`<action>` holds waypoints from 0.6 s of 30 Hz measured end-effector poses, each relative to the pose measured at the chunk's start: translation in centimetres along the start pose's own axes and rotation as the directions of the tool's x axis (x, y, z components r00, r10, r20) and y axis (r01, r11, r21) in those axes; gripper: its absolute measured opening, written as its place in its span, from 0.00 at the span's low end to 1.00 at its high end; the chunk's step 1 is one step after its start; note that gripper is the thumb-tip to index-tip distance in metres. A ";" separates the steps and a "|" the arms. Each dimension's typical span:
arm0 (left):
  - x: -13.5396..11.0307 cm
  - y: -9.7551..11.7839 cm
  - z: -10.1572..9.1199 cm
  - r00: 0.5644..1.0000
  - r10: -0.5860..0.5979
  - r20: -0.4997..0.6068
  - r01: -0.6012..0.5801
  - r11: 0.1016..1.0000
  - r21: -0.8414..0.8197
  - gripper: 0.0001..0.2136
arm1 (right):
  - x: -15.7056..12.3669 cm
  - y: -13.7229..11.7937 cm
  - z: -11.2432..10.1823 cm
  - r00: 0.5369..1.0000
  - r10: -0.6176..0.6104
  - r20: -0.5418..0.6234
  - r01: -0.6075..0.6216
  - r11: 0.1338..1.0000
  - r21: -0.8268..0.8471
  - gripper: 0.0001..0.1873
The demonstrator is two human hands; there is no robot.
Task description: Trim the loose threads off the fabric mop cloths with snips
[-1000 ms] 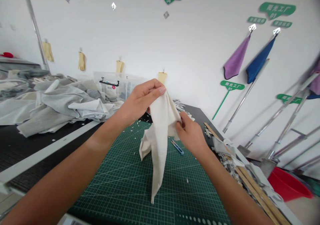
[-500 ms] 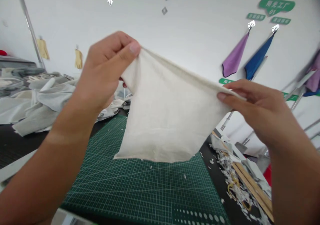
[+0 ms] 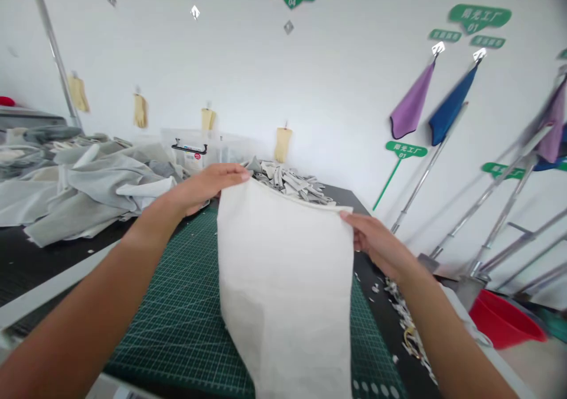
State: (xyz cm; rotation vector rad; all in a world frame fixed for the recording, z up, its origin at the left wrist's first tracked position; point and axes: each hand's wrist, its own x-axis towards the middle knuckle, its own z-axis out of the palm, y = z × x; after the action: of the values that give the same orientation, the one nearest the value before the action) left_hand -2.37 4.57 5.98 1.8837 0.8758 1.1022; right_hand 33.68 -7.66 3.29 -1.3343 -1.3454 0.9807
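A piece of off-white cloth (image 3: 287, 269) hangs spread between my two hands, its upper edge stretched and sagging slightly. My left hand (image 3: 212, 186) pinches the upper left corner between thumb and fingers. At the upper right corner, my right hand (image 3: 376, 239) grips the same edge, a little lower than the left. The cloth drops in front of the green cutting mat (image 3: 177, 293) and its lower end runs out of the bottom of the view. Much of the mat is hidden behind it.
Grey and white fabric (image 3: 88, 180) is heaped on the left of the dark table. Behind the cloth lie a pile of fabric strips (image 3: 296, 183) and a clear plastic box (image 3: 190, 151). White scraps (image 3: 398, 304) litter the right edge. A red basin (image 3: 505, 322) stands beyond.
Both hands have moved lower and farther away, closer together, with the cloth still between them. The cloth now hangs longer and squarer, and the plastic box and strip pile show behind it.
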 end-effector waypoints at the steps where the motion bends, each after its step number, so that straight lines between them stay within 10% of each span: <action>1: 0.3 -2.3 0.4 0.997 -0.061 0.044 0.061 0.998 0.011 0.19 | 0.6 2.2 0.4 0.996 0.083 0.034 -0.083 0.997 -0.002 0.23; 9: -0.4 -17.6 3.6 0.844 -0.522 0.121 0.522 0.852 0.033 0.25 | 3.6 14.4 1.8 0.943 0.290 0.165 -0.249 0.941 -0.230 0.16; 13: -1.2 -19.0 3.2 0.761 -0.647 0.046 0.648 0.761 -0.023 0.27 | 4.3 16.8 1.2 0.983 0.144 -0.112 -0.182 0.845 -0.503 0.11; 18: -1.7 -18.4 2.0 0.708 -0.681 0.189 0.679 0.729 0.086 0.18 | 4.5 17.0 1.1 0.990 0.027 -0.137 -0.126 0.594 -0.795 0.11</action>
State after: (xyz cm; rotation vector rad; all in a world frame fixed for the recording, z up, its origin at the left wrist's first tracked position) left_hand -4.48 11.22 -11.24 1.4309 1.3078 0.4256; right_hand 36.58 -1.84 -13.07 -2.1003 -1.7423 0.2835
